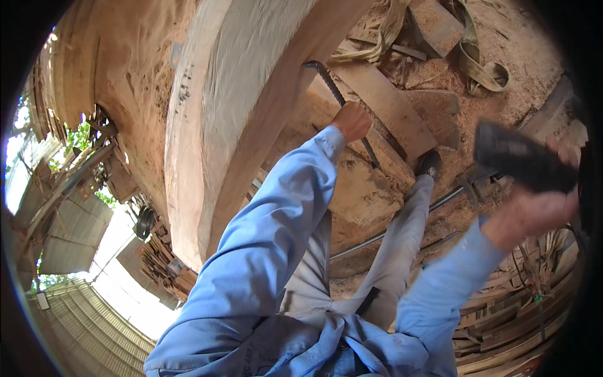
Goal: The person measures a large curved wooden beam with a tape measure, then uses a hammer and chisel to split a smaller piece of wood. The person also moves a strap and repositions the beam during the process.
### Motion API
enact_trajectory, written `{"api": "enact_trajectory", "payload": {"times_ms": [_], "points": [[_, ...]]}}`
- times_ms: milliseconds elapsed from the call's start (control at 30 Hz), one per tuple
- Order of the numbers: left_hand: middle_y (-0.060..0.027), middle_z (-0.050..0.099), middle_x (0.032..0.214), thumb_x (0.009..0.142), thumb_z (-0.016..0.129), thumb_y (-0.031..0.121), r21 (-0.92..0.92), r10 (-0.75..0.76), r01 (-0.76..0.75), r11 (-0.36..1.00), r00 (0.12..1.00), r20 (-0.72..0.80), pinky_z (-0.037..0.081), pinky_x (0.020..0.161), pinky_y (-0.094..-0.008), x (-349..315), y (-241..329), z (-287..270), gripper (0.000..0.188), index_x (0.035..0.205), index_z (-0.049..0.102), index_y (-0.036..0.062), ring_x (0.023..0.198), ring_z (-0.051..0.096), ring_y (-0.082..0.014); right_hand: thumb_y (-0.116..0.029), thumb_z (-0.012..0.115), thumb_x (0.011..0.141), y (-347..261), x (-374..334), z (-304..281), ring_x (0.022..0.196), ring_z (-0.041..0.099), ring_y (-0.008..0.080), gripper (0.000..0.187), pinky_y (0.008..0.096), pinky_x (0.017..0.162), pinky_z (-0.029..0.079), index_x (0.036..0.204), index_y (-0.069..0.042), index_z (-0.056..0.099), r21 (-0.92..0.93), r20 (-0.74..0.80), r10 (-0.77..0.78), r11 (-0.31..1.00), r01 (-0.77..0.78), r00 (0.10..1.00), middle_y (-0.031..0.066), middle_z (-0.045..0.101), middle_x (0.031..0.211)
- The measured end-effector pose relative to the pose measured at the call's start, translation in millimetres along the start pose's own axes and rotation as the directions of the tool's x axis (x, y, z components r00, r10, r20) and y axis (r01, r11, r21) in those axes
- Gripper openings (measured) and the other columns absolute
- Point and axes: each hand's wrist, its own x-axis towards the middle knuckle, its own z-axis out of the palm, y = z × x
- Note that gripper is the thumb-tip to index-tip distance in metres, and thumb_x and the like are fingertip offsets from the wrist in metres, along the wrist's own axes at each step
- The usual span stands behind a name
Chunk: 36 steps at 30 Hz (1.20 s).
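My left hand is closed in a fist around a dark ribbed steel bar. The bar's bent upper end touches or lies very near the side of a large curved timber, while its lower end sticks out below my fist. Off to the right, my right hand is raised and grips a dark oblong object. Motion blurs this object, so I cannot make out its kind.
Flat boards and sawdust lie beyond my left hand, with a loose strap farther right. Between my legs there is a broad wooden block. A metal pipe crosses behind my leg, and stacked timber fills the lower right.
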Motion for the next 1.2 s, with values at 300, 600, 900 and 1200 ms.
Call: {"api": "enact_trajectory", "payload": {"times_ms": [300, 600, 900, 1200], "points": [[-0.0107, 0.067, 0.071, 0.075, 0.053, 0.019, 0.061, 0.022, -0.017, 0.998, 0.997, -0.075, 0.049, 0.058, -0.0397, 5.2, -11.1, 18.3, 0.019, 0.068, 0.069, 0.0103, 0.069, 0.066, -0.0257, -0.018, 0.062, 0.085, 137.6, -132.8, -33.3, 0.049, 0.055, 0.0113, 0.025, 0.0263, 0.043, 0.042, 0.098, -0.004, 0.045, -0.232, 0.219, 0.813, 0.581, -0.780, 0.540, 0.0052, 0.055, 0.065], [-0.0083, 0.066, 0.067, 0.086, 0.050, 0.026, 0.062, -0.010, 0.003, 0.998, 0.992, 0.126, 0.050, 0.062, -0.0376, 5.3, -0.7, -16.9, 0.029, 0.064, 0.065, 0.0141, 0.069, 0.066, -0.0222, -0.033, 0.055, 0.092, 36.2, -127.0, -141.3, 0.066, 0.056, 0.0157, 0.027, 0.0322, 0.061, 0.047, 0.085, -0.007, 0.050, 0.075, -0.583, 0.218, 0.974, -0.215, 0.783, 0.0080, 0.055, 0.072], [-0.0090, 0.065, 0.065, 0.079, 0.053, 0.026, 0.004, 0.024, -0.023, 1.000, 0.991, -0.129, 0.048, 0.059, -0.0406, 7.1, -6.5, 5.0, 0.024, 0.062, 0.064, 0.0123, 0.064, 0.064, -0.0242, -0.025, 0.059, 0.088, 169.9, -284.6, -78.9, 0.052, 0.056, 0.0173, 0.020, 0.0333, 0.051, 0.047, 0.088, -0.005, 0.057, -0.118, -0.274, 0.922, 0.251, -0.961, 0.275, 0.0056, 0.058, 0.067], [-0.0083, 0.065, 0.065, 0.073, 0.055, 0.022, -0.026, -0.019, 0.019, 0.999, 1.000, 0.004, 0.046, 0.058, -0.0381, 6.7, -1.2, -6.8, 0.019, 0.063, 0.067, 0.0124, 0.064, 0.064, -0.0241, -0.021, 0.057, 0.089, 107.4, -129.3, -17.5, 0.053, 0.056, 0.0149, 0.019, 0.0282, 0.052, 0.048, 0.097, -0.005, 0.048, 0.010, -0.247, 0.583, 0.800, -0.600, 0.774, 0.0046, 0.057, 0.067]]}}
